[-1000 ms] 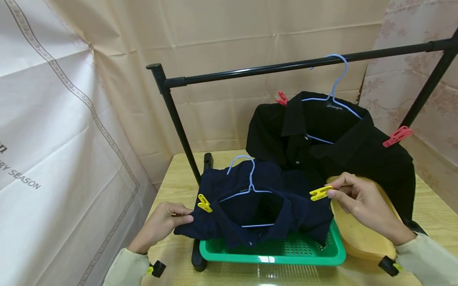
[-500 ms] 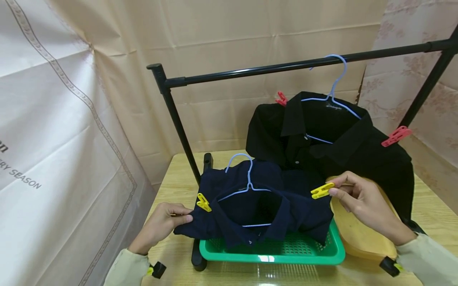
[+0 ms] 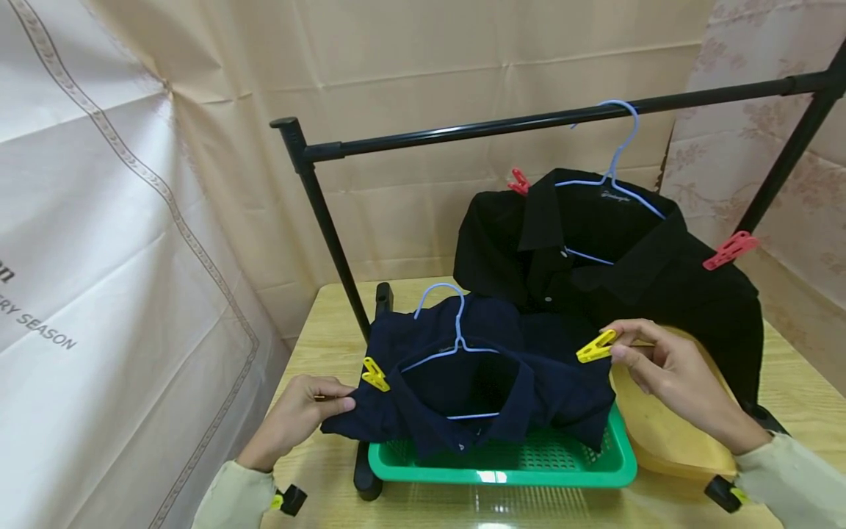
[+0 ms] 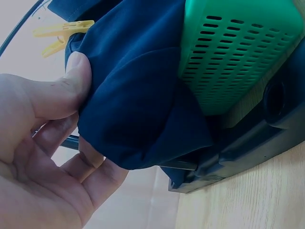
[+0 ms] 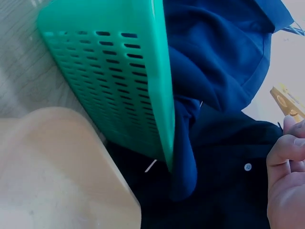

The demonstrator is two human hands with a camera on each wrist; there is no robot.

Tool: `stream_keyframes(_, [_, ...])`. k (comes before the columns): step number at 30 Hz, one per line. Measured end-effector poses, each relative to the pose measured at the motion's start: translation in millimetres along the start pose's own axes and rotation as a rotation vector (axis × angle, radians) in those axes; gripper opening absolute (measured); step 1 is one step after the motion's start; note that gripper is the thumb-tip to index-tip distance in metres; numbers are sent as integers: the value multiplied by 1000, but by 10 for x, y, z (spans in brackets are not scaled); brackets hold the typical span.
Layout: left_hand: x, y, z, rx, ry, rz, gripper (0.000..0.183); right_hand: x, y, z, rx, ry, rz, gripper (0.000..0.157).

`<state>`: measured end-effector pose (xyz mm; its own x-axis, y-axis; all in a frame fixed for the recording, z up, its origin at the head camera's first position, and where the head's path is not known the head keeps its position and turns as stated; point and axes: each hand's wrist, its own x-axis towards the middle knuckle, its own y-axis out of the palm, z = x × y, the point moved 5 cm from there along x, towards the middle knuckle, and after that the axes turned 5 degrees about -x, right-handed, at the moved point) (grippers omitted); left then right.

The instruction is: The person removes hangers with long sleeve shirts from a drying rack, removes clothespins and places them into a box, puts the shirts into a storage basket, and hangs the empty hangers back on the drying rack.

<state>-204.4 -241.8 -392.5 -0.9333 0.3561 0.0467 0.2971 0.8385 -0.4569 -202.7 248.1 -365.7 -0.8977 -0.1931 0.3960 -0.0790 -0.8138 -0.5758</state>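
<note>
Pinches with the left hand [image 3: 302,410] the edge of a navy-blue, collared cloth shirt [image 3: 551,382], thumb against fingers, probably to steady the fabric. Holds in the right hand [image 3: 670,382], well apart from the left, a yellow plastic clothespin [image 3: 595,347] between thumb and fingers, just clear of the opposite shoulder. Has a second yellow plastic clothespin [image 3: 374,376] biting the cloth just inward of the left hand, presumably against slipping. Has the shirt spread between both hands, over a green, perforated plastic basket [image 3: 492,477], with a thin, pale-blue hanger [image 3: 459,343] inside the collar, apparently for support. Has a shallow, yellow plastic basin [image 3: 661,441] below the right hand, on a pale, wood-grained worktop [image 3: 317,338]. Shows beyond the right hand a black, collared cloth shirt [image 3: 687,294], hung from a black, tubular rack [image 3: 463,134], with red plastic clothespins [image 3: 730,251] on both shoulders, seemingly for security.
</note>
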Motion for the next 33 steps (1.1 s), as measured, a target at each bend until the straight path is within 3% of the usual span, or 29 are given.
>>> stream_keyframes(33, [-25,-6,63,-33,1,-13,17,-154,-163,-359,-156,130,-47,26])
